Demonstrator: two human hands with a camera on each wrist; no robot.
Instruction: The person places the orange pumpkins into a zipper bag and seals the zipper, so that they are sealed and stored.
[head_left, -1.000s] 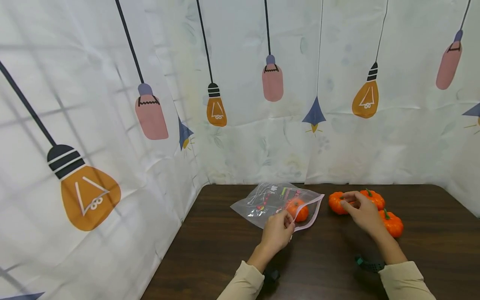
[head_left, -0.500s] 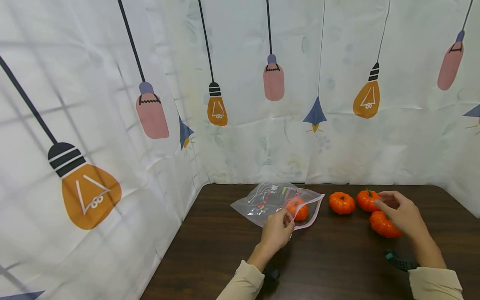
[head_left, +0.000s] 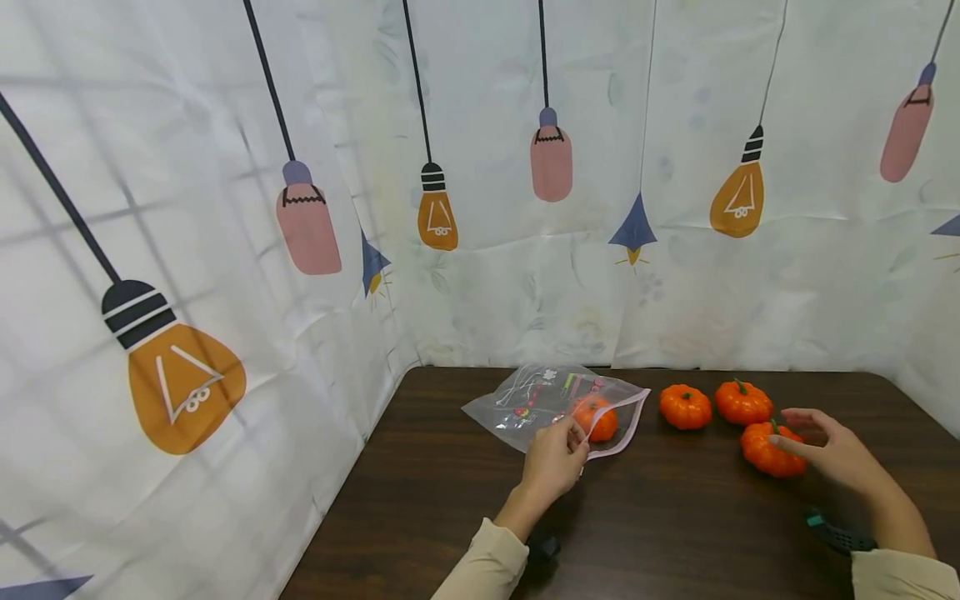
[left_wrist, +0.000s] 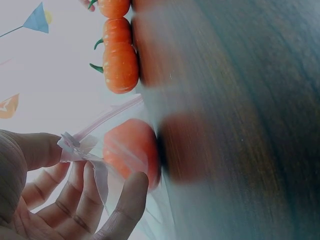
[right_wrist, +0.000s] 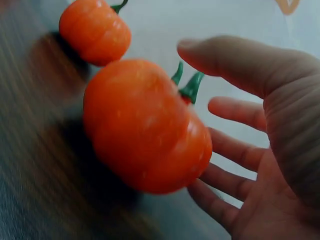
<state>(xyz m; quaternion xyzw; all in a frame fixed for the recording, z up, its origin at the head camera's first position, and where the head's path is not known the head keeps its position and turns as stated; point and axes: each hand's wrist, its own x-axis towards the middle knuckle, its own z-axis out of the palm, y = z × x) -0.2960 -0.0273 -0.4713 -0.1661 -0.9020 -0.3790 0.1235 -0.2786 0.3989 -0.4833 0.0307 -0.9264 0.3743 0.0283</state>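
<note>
My left hand (head_left: 553,460) pinches the pink-edged opening of a clear zip bag (head_left: 517,408) between thumb and fingers. Inside the bag, close to its mouth, sits one small orange pumpkin (left_wrist: 131,147). Over on the right, my right hand (head_left: 843,454) reaches around the nearest loose pumpkin (head_left: 768,450), thumb and fingers spread apart. In the right wrist view that pumpkin (right_wrist: 145,127) lies between the open thumb and fingers, its green stem near the thumb. Two more pumpkins lie behind it: one with a green stem (head_left: 742,402) and one nearer the bag (head_left: 685,407).
A dark wooden table (head_left: 660,525) carries everything. Behind it hangs a pale cloth backdrop (head_left: 495,308) printed with lamps, which also runs along the left side. A black strap (head_left: 840,533) is on the right wrist, and a dark device (head_left: 543,548) is by the left wrist.
My right hand has moved rightward, from the pumpkin nearest the bag, past the back one, to the front right pumpkin. The left hand keeps its pinch on the bag.
</note>
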